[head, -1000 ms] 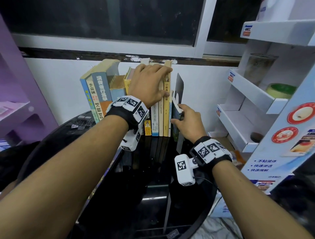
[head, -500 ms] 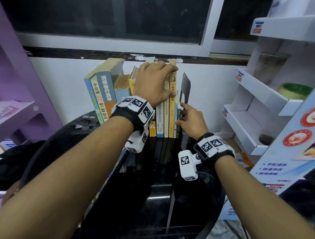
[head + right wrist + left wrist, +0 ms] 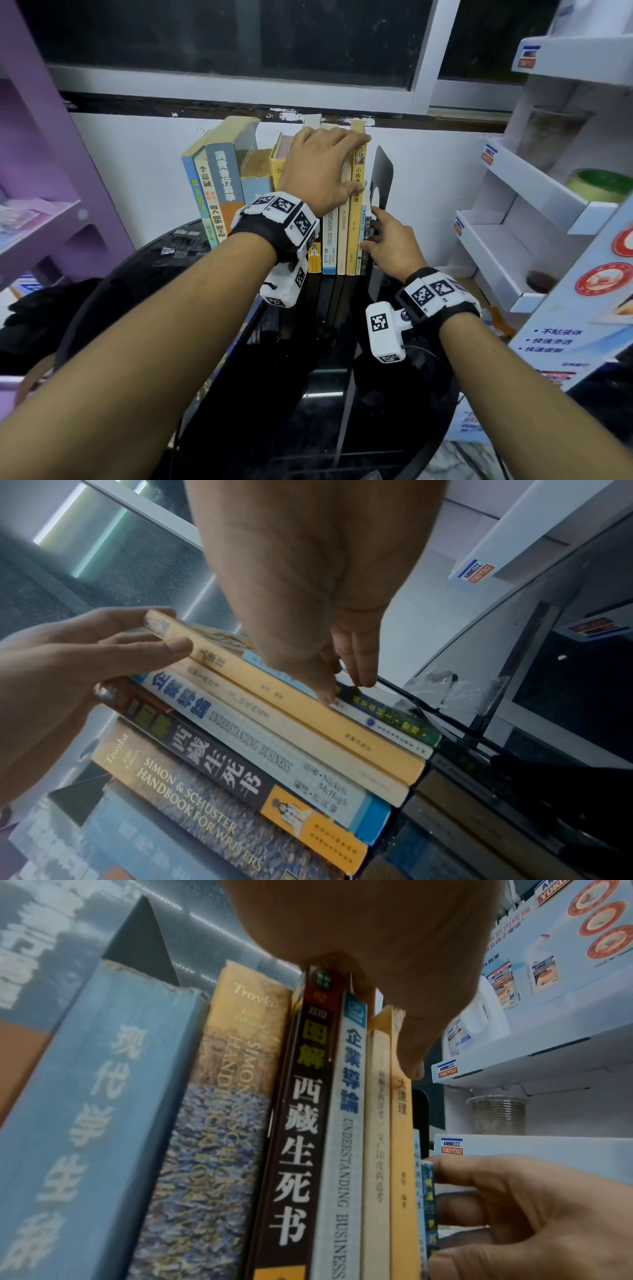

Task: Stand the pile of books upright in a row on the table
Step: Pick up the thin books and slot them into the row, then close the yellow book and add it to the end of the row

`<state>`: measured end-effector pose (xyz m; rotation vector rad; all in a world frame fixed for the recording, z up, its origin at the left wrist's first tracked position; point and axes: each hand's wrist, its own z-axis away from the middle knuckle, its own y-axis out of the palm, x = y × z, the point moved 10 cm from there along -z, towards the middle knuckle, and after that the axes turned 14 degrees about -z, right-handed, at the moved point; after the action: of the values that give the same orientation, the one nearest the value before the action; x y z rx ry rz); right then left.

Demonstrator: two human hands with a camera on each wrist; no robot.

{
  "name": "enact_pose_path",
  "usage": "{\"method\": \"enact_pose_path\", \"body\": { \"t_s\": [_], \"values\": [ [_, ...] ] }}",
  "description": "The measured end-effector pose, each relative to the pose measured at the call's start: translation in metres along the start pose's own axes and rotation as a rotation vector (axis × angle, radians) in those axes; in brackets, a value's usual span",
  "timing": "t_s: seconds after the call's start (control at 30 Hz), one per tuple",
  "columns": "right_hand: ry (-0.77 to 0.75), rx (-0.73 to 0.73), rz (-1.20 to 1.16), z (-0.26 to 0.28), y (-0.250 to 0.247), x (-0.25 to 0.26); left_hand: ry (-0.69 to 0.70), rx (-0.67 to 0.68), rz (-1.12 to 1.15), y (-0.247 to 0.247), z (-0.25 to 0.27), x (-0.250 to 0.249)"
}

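While the row of books (image 3: 329,219) stands upright at the 12 o'clock edge of the glossy black surface (image 3: 308,394), against the white wall below the window, both hands are on its right-hand part. The left hand (image 3: 322,171) lies over the tops of the middle books, fingers curled across them and thumb pressed on the spine of the tall yellow book (image 3: 356,212), so its grip holds those books together. The right hand (image 3: 394,246), at 3 o'clock of the row, has straight fingers touching the thin blue book (image 3: 365,240) at the row's end, its grip open. A black bookend (image 3: 383,178) stands just beyond that last book. Three books at the 9 o'clock end lean right. White display shelves (image 3: 534,192) stand farther toward 3 o'clock.
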<state>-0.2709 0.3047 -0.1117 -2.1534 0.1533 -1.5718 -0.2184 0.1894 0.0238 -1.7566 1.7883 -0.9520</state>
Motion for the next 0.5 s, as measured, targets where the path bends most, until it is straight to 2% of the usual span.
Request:
{"method": "enact_pose_path", "body": {
  "t_s": [0.23, 0.5],
  "values": [
    [0.012, 0.000, 0.061, 0.015, -0.003, 0.012, 0.051, 0.034, 0.055, -0.011, 0.016, 0.001],
    [0.079, -0.152, 0.066, 0.043, -0.014, 0.024, -0.003, -0.028, 0.238, -0.039, 0.059, 0.022]
  ]
}}
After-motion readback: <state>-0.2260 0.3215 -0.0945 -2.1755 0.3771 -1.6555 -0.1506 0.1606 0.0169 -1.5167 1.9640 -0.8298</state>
